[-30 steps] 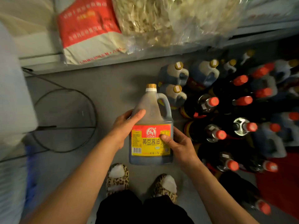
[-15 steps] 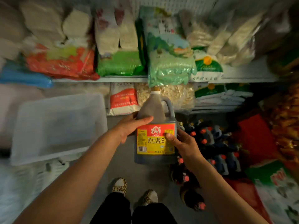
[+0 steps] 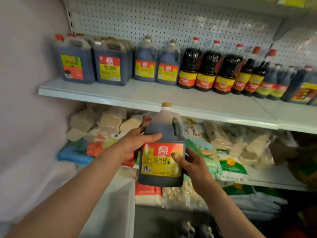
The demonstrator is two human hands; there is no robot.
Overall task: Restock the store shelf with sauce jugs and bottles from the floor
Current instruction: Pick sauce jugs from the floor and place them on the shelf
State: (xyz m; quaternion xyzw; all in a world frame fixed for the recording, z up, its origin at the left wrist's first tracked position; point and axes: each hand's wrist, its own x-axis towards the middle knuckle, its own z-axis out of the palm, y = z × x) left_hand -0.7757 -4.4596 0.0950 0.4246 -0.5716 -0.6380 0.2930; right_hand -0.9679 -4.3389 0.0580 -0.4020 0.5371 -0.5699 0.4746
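Observation:
I hold a dark soy sauce jug [image 3: 163, 146] upright in both hands, its gold cap level with the front lip of the white shelf [image 3: 154, 98]. It has a red and yellow label and a handle on its right. My left hand [image 3: 135, 141] grips its upper left side. My right hand [image 3: 188, 162] holds its lower right, thumb on the label. On the shelf stand two large jugs [image 3: 92, 64] at the left, two jugs like mine [image 3: 157, 66] in the middle, and several dark bottles [image 3: 221, 73] with red caps to the right.
Bare shelf surface lies in front of the jug row. Bagged dry goods [image 3: 231, 148] fill the lower shelves. A white plastic bin [image 3: 113, 206] stands at the lower left. A pale wall [image 3: 25, 100] closes off the left. Caps of floor bottles [image 3: 197, 229] show at the bottom.
My view has swung up from the floor to the sauce shelf. Both hands have lifted the jug from floor height to just below the shelf edge, grip unchanged.

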